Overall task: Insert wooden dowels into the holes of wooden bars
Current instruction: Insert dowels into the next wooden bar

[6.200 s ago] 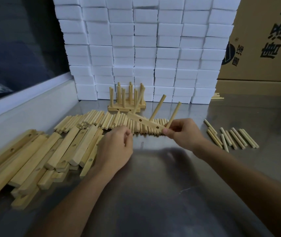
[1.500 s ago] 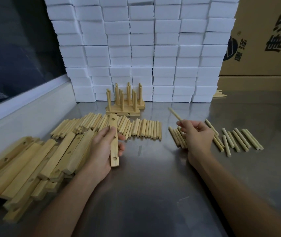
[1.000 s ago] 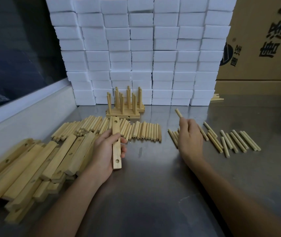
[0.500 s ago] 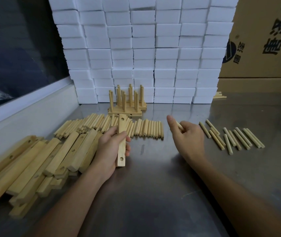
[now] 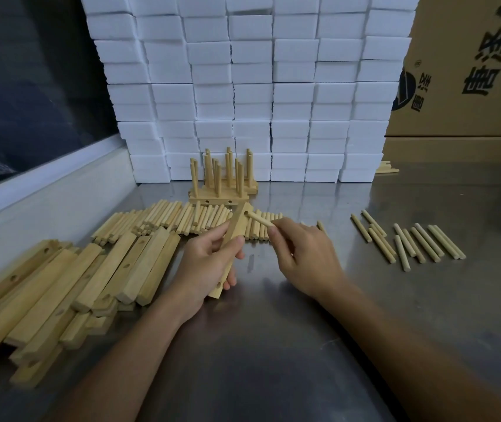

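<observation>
Meeting now at top hole of bar (image 5: 229,250), gripped by left hand (image 5: 209,263): dowel (image 5: 258,220) pinched in right hand (image 5: 301,254) fingers, raised off counter (image 5: 273,345) half a second ago; tip seemingly entering.

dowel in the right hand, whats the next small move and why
Probably push the short round wooden dowel straight into the top hole of the pale wooden bar. Its tip sits at that hole's mouth, the right hand pinches its other end, and the left hand has a steady grip on the bar. The lower hole is empty.
</observation>
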Demonstrator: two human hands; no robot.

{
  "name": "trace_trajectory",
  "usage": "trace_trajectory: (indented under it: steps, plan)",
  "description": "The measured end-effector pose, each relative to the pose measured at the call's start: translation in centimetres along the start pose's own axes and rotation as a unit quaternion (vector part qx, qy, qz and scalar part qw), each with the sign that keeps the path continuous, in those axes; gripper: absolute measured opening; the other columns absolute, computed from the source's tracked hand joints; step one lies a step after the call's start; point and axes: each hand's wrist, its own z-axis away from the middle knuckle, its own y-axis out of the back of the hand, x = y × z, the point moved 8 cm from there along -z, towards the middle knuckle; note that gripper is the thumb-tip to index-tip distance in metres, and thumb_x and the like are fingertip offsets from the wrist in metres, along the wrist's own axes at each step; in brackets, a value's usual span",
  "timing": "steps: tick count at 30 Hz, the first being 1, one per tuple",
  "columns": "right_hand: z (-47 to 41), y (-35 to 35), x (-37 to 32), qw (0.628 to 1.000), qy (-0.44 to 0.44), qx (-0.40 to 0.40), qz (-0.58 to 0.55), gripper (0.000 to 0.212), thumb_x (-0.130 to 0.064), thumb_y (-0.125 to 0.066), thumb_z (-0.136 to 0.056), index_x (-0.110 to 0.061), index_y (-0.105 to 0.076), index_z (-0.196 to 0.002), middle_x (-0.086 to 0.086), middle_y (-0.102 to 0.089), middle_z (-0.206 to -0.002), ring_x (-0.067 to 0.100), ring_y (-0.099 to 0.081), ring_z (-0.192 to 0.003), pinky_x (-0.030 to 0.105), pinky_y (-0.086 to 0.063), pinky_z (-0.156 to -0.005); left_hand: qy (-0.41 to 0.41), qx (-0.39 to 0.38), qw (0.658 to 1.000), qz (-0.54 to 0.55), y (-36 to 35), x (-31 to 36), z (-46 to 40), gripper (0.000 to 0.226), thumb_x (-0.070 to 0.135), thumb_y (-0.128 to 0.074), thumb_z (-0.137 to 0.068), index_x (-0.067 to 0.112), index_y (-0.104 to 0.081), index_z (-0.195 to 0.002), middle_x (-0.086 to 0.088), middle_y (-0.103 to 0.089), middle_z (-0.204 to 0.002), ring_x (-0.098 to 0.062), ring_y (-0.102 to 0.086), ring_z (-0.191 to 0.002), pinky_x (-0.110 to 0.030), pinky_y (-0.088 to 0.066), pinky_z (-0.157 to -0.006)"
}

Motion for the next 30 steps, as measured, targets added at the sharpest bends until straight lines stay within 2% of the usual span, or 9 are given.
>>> trace_trajectory:
  steps: [6, 9, 13, 16, 20, 24, 26, 28, 30]
  plan:
    - [0.0, 0.0, -0.2, 1.0, 0.012, 0.003, 0.016, 0.026, -0.028, -0.05, -0.1, -0.015, -0.065, -0.082, -0.014, -0.038, -0.056, 0.012, -0.038, -0.046, 0.023, -0.024, -0.048, -0.005, 0.011, 1.0, -0.015, 0.0, 0.1, 0.0, 0.039, 0.021, -0.064, -0.095, 0.057, -0.059, -0.108, 0.004, -0.064, -0.068, -0.018, -0.051, -0.045, -0.027, -0.044, -0.043]
    - [-0.1, 0.1, -0.1, 0.999, 0.012, 0.009, 0.041, 0.022, -0.025, -0.053, -0.097, -0.014, -0.067, -0.083, -0.011, -0.043, -0.055, 0.015, -0.038, -0.046, 0.027, -0.027, -0.049, -0.017, 0.017, 0.999, -0.033, 0.0, 0.3, 0.2, 0.043, 0.018, -0.067, -0.093, 0.055, -0.057, -0.112, -0.004, -0.06, -0.062, -0.016, -0.047, -0.044, -0.026, -0.042, -0.043]
    - [-0.1, 0.2, -0.1, 0.997, 0.022, 0.006, 0.077, 0.019, -0.021, -0.055, -0.095, -0.012, -0.069, -0.086, -0.003, -0.053, -0.058, 0.02, -0.042, -0.049, 0.034, -0.035, -0.053, -0.044, 0.003, 0.996, -0.074, -0.7, 0.9, 0.5, 0.052, 0.007, -0.061, -0.094, 0.049, -0.053, -0.123, 0.016, -0.06, -0.055, -0.008, -0.04, -0.04, -0.022, -0.038, -0.041]
    - [0.3, 0.2, -0.4, 0.995, 0.028, 0.002, 0.093, 0.021, -0.021, -0.054, -0.096, -0.01, -0.07, -0.09, 0.0, -0.056, -0.06, 0.024, -0.046, -0.051, 0.037, -0.038, -0.056, -0.051, 0.002, 0.993, -0.102, -0.8, 1.2, 0.6, 0.053, 0.005, -0.057, -0.095, 0.043, -0.05, -0.131, 0.017, -0.058, -0.051, -0.007, -0.039, -0.039, -0.023, -0.039, -0.042]
    - [0.2, -0.2, -0.4, 0.996, 0.01, -0.015, 0.083, 0.023, -0.025, -0.049, -0.1, -0.007, -0.062, -0.106, 0.003, -0.065, -0.07, 0.029, -0.054, -0.056, 0.04, -0.042, -0.064, -0.048, 0.005, 0.993, -0.108, -0.7, 1.1, 0.7, 0.055, 0.005, -0.055, -0.095, 0.047, -0.049, -0.129, 0.011, -0.055, -0.048, -0.011, -0.038, -0.04, -0.027, -0.037, -0.042]
    - [0.3, 0.1, -0.6, 0.998, 0.011, 0.001, 0.065, 0.023, -0.023, -0.051, -0.1, -0.004, -0.062, -0.093, 0.006, -0.064, -0.066, 0.03, -0.051, -0.052, 0.041, -0.042, -0.061, -0.051, 0.015, 0.992, -0.111, -0.6, 0.9, 0.4, 0.057, 0.004, -0.056, -0.093, 0.055, -0.053, -0.119, 0.01, -0.053, -0.044, -0.009, -0.038, -0.038, -0.025, -0.038, -0.041]
    - [0.3, 0.0, -0.5, 0.999, -0.014, -0.003, 0.036, 0.026, -0.024, -0.051, -0.101, -0.006, -0.065, -0.089, 0.003, -0.06, -0.06, 0.023, -0.05, -0.049, 0.036, -0.04, -0.054, -0.054, 0.018, 0.991, -0.119, -0.5, 0.9, 0.4, 0.057, 0.004, -0.056, -0.092, 0.054, -0.053, -0.12, 0.011, -0.054, -0.045, -0.01, -0.038, -0.038, -0.027, -0.037, -0.041]
    - [0.3, -0.8, 0.6, 0.993, -0.09, -0.032, -0.063, 0.027, -0.026, -0.052, -0.101, -0.009, -0.069, -0.088, -0.009, -0.053, -0.054, 0.01, -0.046, -0.047, 0.02, -0.035, -0.048, -0.056, 0.024, 0.989, -0.131, -0.3, 0.8, 0.4, 0.058, 0.004, -0.057, -0.091, 0.055, -0.053, -0.12, 0.014, -0.057, -0.049, -0.013, -0.037, -0.04, -0.031, -0.036, -0.043]
    - [0.5, -1.7, 2.1, 0.962, -0.186, -0.073, -0.185, 0.031, -0.028, -0.052, -0.101, -0.011, -0.07, -0.083, -0.013, -0.042, -0.045, 0.006, -0.038, -0.042, 0.015, -0.03, -0.044, -0.059, 0.025, 0.987, -0.145, -0.3, 0.7, 0.3, 0.058, 0.004, -0.058, -0.09, 0.049, -0.056, -0.126, 0.017, -0.061, -0.056, -0.012, -0.039, -0.043, -0.033, -0.036, -0.046]
